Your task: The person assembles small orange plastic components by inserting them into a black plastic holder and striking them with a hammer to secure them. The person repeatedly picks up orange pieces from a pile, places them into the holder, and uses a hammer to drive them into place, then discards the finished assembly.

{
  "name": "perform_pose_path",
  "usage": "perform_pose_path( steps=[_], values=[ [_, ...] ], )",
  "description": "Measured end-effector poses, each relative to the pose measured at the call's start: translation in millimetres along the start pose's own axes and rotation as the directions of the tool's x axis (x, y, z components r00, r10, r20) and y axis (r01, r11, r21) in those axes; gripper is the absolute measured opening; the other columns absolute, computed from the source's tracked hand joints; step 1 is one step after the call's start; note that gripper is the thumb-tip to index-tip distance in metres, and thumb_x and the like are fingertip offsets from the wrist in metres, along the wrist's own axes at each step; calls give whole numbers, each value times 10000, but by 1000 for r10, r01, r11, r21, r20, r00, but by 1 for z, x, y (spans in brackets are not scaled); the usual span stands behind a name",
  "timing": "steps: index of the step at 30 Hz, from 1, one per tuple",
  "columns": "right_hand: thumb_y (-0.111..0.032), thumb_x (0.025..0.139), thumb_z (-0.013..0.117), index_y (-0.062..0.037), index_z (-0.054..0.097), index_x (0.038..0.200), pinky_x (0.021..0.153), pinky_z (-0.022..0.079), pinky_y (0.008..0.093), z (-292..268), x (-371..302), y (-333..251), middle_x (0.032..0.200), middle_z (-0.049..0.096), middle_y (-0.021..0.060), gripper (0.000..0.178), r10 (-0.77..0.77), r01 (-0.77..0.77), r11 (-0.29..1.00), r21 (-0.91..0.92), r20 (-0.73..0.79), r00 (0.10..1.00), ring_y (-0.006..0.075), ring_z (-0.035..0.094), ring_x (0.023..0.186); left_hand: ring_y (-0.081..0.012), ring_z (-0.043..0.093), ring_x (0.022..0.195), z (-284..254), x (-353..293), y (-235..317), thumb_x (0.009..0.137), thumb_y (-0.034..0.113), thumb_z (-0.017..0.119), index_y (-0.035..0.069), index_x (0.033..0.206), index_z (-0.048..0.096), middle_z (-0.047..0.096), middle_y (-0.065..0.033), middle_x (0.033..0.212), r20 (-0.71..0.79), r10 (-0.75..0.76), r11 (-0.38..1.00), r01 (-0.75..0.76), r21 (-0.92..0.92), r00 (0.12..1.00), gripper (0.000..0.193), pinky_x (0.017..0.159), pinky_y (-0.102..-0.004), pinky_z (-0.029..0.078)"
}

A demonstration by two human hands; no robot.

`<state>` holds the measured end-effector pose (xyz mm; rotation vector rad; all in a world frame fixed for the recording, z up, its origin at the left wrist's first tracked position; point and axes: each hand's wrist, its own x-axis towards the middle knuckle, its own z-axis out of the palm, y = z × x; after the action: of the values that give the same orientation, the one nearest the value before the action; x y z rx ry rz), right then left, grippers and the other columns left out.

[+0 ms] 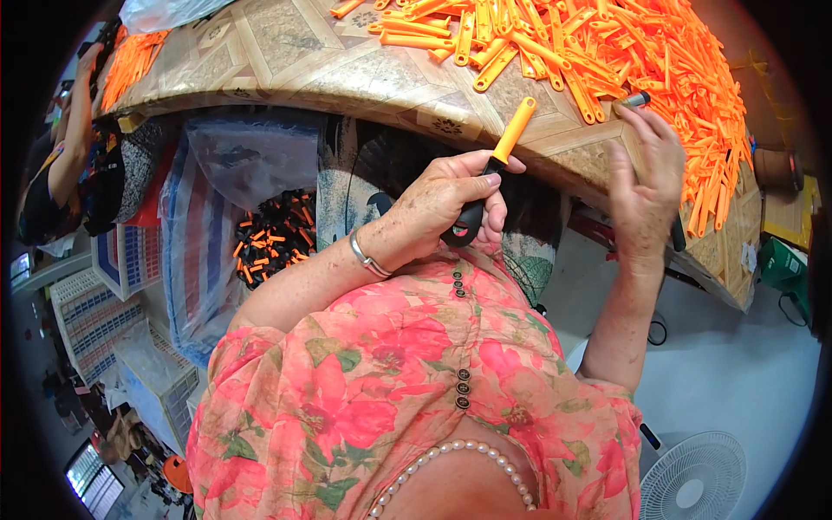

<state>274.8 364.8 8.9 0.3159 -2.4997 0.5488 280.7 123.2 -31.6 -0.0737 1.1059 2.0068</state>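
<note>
In my left hand [451, 195] is a black handle [472, 217] with an orange plastic piece [516, 130] standing out of its upper end; the fingers and thumb are wrapped round the black part, in front of my body. My right hand [648, 169] is raised over the table's near edge with thumb and fingers apart. Its fingertips are beside a small dark tool with a silvery end [637, 99], lying at the border of a big pile of orange plastic pieces [598, 52]. Whether they touch that tool I cannot tell.
The pile spreads over the right of the wood-patterned table [286, 52]. Below its edge, at left, an open striped sack [204, 286] holds black handles with orange pieces [273, 238]. Plastic crates [87, 321] stand farther left, near another person's arm [78, 130]. A fan [693, 485] is at lower right.
</note>
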Motion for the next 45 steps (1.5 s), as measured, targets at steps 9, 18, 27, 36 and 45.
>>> perform_pose_path(
  steps=[9,18,27,36,45],
  values=[
    [-113,886,626,-55,635,1160,891,459,405,-20,-29,62,1076,599,146,280,246,-209,909,-361,59,967,306,574,1022,-115,601,584,8,1,10,998,138,452,29,1252,547,617,-55,690,-63,28,994,-21,109,998,292,561,-244,518],
    [-89,935,565,-20,623,1088,823,490,390,-26,-21,59,999,627,140,178,128,-138,946,-295,-54,990,295,620,949,-129,605,591,7,5,11,999,116,428,18,1226,546,626,-62,693,-57,29,998,-26,59,998,273,562,-254,513],
    [-31,931,573,-62,633,1179,708,511,340,-8,-36,-25,905,657,136,258,53,-105,966,237,215,975,275,661,802,-130,625,590,10,7,11,1011,144,438,4,1194,553,639,-65,705,-102,22,998,-16,64,995,257,542,-244,515],
    [20,839,654,-112,696,1177,716,522,334,-13,-24,-35,923,677,97,365,-23,30,992,123,-58,998,230,657,793,-135,635,600,10,8,12,1014,170,456,11,1166,567,641,-62,715,-113,25,998,-18,58,993,247,540,-237,511],
    [28,837,652,-131,658,1239,684,520,342,-2,-33,-36,902,659,85,432,-29,12,984,177,94,995,232,646,771,-136,635,610,12,7,14,1010,179,462,3,1153,569,643,-64,717,-121,27,999,-21,47,992,251,544,-235,505]
  ],
)
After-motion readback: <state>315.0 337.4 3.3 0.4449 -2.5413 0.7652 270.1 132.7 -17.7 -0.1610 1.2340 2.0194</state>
